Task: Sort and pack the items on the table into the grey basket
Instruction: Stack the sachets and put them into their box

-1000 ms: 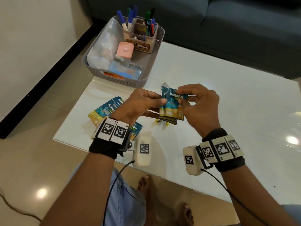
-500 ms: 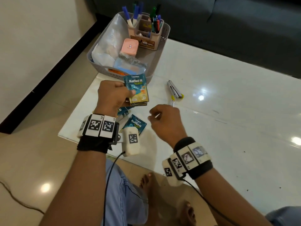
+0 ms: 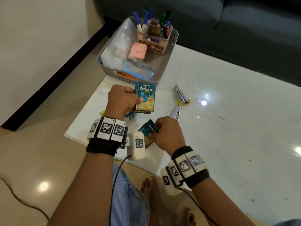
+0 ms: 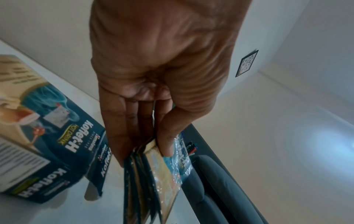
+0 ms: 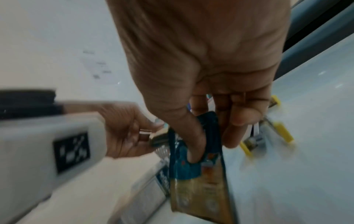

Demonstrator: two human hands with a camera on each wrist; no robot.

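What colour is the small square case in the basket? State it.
Pale pink; the small square case shows best in the head view, inside the grey basket.

The basket (image 3: 166, 69) sits at the table's (image 3: 228, 128) far left corner, the stapler (image 3: 180, 95) just right of it, the box (image 4: 38, 159) probably by the left edge.

We are standing in a home living room. A dark sofa (image 3: 244, 30) is sitting behind a glossy white coffee table (image 3: 228, 128), on a tiled floor (image 3: 40, 152).
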